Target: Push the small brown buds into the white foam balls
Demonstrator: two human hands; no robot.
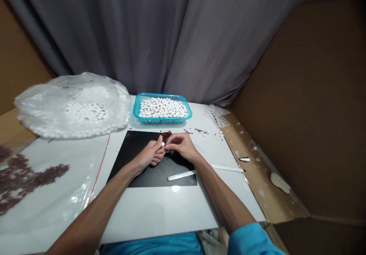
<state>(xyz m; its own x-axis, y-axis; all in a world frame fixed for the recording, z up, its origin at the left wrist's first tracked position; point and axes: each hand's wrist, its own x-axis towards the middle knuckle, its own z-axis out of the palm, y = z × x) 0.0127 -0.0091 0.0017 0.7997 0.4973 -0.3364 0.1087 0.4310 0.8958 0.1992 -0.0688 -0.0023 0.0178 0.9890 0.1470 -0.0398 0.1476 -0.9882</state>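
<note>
Above the black mat (130,163) my two hands are close together. My left hand (151,154) is closed, with a small white ball (163,144) held at the thumb and curled fingers. Thumb and fingertips of my right hand (181,145) are pinched together right beside the ball. Whatever sits in that pinch is too small to make out. Just behind the hands lies a little heap of dark brown bits (167,133), partly hidden by them. A white strip (181,175) crosses the mat's lower right part, passing under my right forearm.
A blue basket (162,120) of white balls stands behind the mat. Left of it bulges a clear bag (85,110) of white balls; nearer lies a plastic bag (31,178) with brown pieces. Dark pins (200,130), a metal piece (244,159) and white lace (217,114) lie right.
</note>
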